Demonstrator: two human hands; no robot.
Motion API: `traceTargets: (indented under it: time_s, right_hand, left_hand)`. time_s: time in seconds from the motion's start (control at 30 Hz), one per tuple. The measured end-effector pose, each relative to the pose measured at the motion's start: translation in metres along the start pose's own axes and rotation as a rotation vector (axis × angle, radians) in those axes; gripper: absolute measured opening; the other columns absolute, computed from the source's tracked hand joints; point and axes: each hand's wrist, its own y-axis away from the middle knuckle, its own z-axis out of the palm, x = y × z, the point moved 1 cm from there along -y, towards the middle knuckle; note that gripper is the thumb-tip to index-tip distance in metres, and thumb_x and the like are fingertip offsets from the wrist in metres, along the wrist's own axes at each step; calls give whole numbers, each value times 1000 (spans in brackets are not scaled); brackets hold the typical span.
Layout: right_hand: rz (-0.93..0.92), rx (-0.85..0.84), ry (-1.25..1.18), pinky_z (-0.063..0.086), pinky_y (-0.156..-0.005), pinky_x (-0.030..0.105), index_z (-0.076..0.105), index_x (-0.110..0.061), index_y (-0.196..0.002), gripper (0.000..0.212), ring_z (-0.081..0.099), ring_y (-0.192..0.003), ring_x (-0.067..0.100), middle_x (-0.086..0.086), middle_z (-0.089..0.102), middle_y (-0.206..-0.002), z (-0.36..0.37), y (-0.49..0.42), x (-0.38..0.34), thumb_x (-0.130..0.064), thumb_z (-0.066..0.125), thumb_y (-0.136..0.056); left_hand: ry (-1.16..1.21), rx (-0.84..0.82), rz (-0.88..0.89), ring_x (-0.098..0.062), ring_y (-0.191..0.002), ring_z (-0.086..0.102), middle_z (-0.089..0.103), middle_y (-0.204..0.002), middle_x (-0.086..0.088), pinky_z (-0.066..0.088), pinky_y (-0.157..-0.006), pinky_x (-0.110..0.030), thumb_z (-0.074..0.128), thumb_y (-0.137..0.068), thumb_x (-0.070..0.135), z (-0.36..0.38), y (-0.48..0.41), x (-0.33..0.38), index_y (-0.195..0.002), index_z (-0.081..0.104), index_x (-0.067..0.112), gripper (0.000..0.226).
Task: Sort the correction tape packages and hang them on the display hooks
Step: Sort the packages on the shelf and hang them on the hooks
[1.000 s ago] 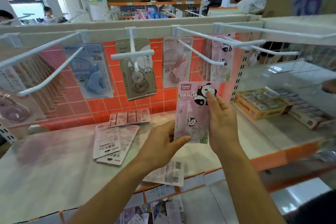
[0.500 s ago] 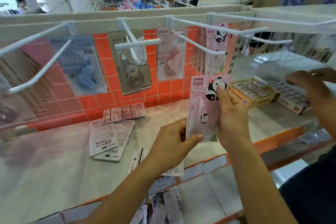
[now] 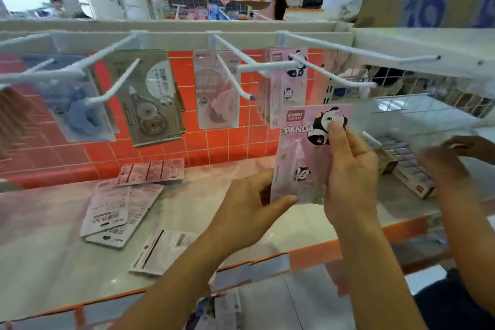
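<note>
Under the right-hand hook: the panda package [image 3: 302,158] was held upright, printed face toward the person, just below and in front of the hung panda packages [image 3: 288,88] (same pink card and same print, so this looked to be its proper row).
Left hand: the left hand [image 3: 249,211] pinched the package's lower left corner, thumb on the front and fingers behind. I judged this was to steady the bottom while the top was aimed.
Right hand: the right hand [image 3: 351,177] gripped the right edge, thumb pressed on the panda print near the top. A high hold gives control of the hang hole, though the hole itself could not be made out.
Hook: the white hook [image 3: 334,72] carrying the hung pandas jutted toward the person. Its tip stood above and to the right of the held package and apart from it, so the package was not yet threaded on.
Other hooks: a blue package [image 3: 77,104], a grey package [image 3: 150,99] and a pale pink package [image 3: 214,93] each hung on a separate hook to the left, one kind per hook, which is the point of the sorting.
Shelf: loose packages [image 3: 120,211] lay face down on the white shelf [image 3: 53,249], left of the hands and probably waiting their turn.
Right edge: another person's hands [image 3: 444,160], blurred, were over some boxes [image 3: 407,168].
Next move: the package likely needed raising until its top met the hook's tip, then sliding back.
</note>
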Motion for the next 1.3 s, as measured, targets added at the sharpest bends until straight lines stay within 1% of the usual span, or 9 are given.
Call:
traceTargets:
  time_s: [0.17,0.3,0.4,0.6,0.7,0.87,0.93,1.07,1.3]
  right_hand:
    - [-118,-30,-71,54,-66,25,68,-19,-84,20,69,-77,13,-5,73,-79,-21,-9,-19,-33,54,-87]
    - [-184,-20,-90,53,-62,24,70,-23,-78,22,68,-74,12,-6,72,-77,-31,-16,-28,-28,53,-91]
    - [-179,-32,-97,54,-63,25,67,-19,-83,20,68,-75,12,-6,72,-78,-34,-22,-34,-32,54,-90]
    - [-111,-18,-42,54,-66,29,66,-18,-84,22,68,-77,14,-4,72,-79,-39,-35,-27,-29,50,-94]
    - [-86,-35,-36,57,-71,36,67,-18,-85,22,70,-84,21,0,73,-85,-39,-40,-23,-30,50,-94]
    - [-64,-20,-11,58,-69,34,66,-12,-93,24,70,-87,22,3,73,-90,-36,-47,-20,-30,50,-94]
    - [-65,-23,20,59,-71,35,66,-11,-93,25,70,-87,22,4,73,-90,-35,-53,-17,-29,51,-95]
    - [-87,16,154,55,-66,27,66,-14,-83,22,64,-74,11,4,70,-80,-26,-76,0,-29,55,-94]
    - [-128,36,307,46,-62,20,61,-14,-87,8,56,-72,10,7,64,-84,11,-143,34,-20,66,-87]
  left_hand:
    - [-6,33,55,-2,-87,67,70,-93,21,52,-76,-13,69,-85,18,18,-12,21,-108,70,29,26]
    - [-35,51,121,-7,-85,66,68,-95,17,55,-74,-17,65,-82,26,26,-19,37,-111,59,35,30]
    - [-58,67,120,-9,-81,65,67,-93,17,55,-70,-22,68,-85,24,31,-24,41,-105,66,28,20]
    - [-87,83,99,-20,-81,66,71,-93,4,54,-72,-43,63,-82,38,40,-33,36,-111,57,37,29]
    - [-79,92,86,-20,-82,66,71,-93,4,55,-73,-44,63,-82,34,42,-35,34,-112,56,38,30]
    - [-70,98,63,-18,-86,67,71,-97,8,56,-74,-41,63,-83,35,41,-41,29,-112,65,28,30]
    - [-110,99,62,-14,-84,67,71,-95,9,57,-74,-37,65,-83,33,41,-46,27,-113,65,26,30]
    - [-213,137,23,2,-69,59,68,-86,15,45,-64,-12,69,-86,26,35,-64,15,-110,66,23,25]
    - [-488,248,-200,-32,-80,61,67,-84,-13,50,-71,-46,65,-86,40,10,-139,-25,-93,63,5,35]
